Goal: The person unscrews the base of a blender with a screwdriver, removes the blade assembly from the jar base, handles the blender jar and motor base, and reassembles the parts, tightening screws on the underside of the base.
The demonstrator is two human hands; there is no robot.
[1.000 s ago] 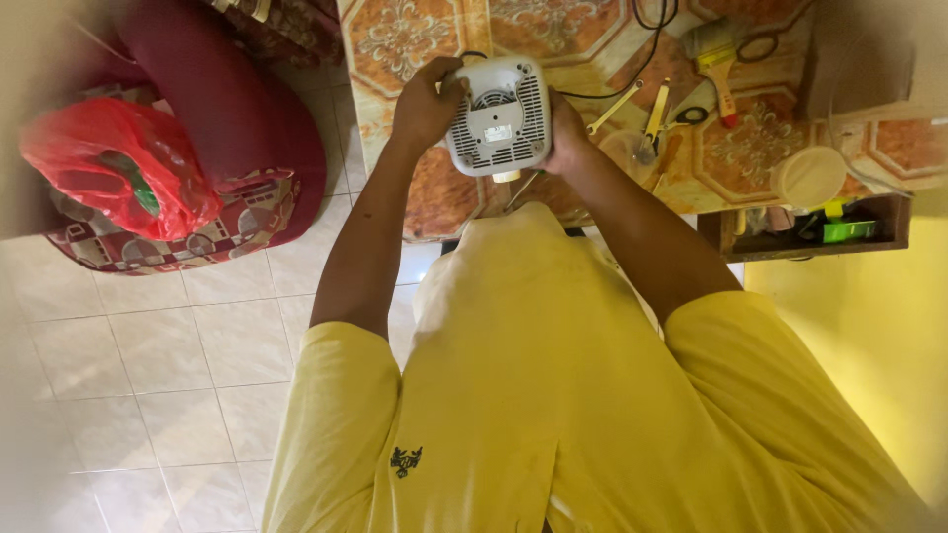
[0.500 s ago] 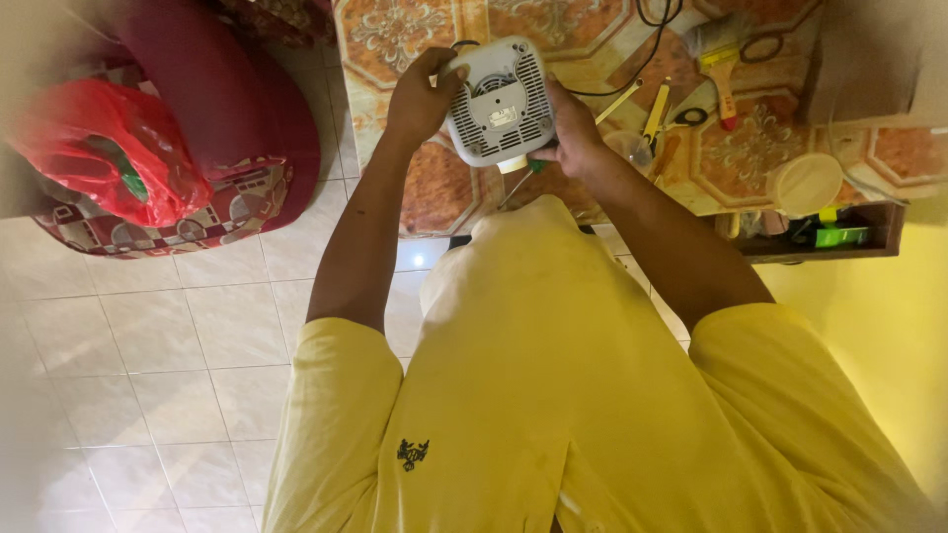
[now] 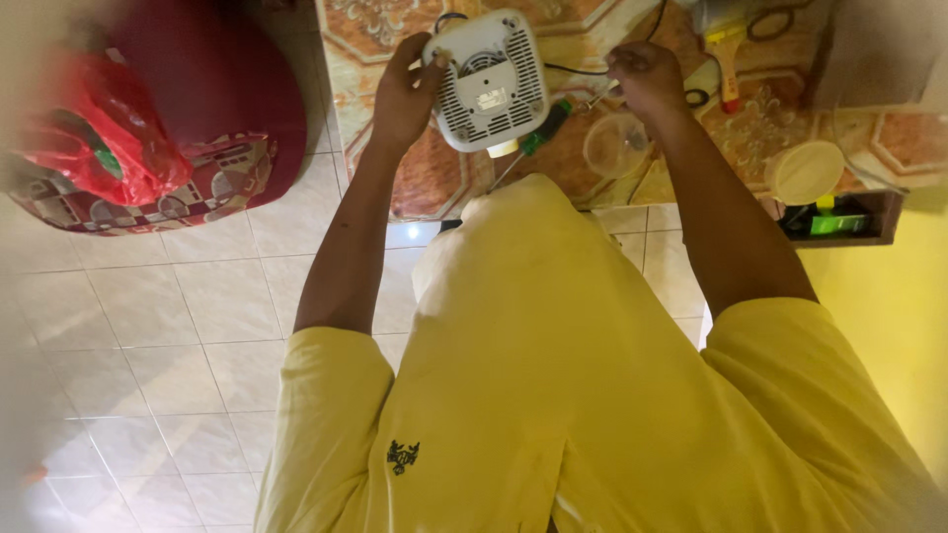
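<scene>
Gripping the white vented appliance base (image 3: 487, 79) by its left edge, the left hand (image 3: 407, 91) was seen from the head camera with fingers curled around the casing. The base was held above the patterned table (image 3: 434, 178), its grilled underside turned toward the camera, its long axis running roughly away from the person. The right hand (image 3: 647, 81), apart from it, was closed around a small object that could not be made out.

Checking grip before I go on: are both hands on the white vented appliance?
No, only the left hand holds the white vented appliance; the right hand is apart, over the patterned table.
</scene>
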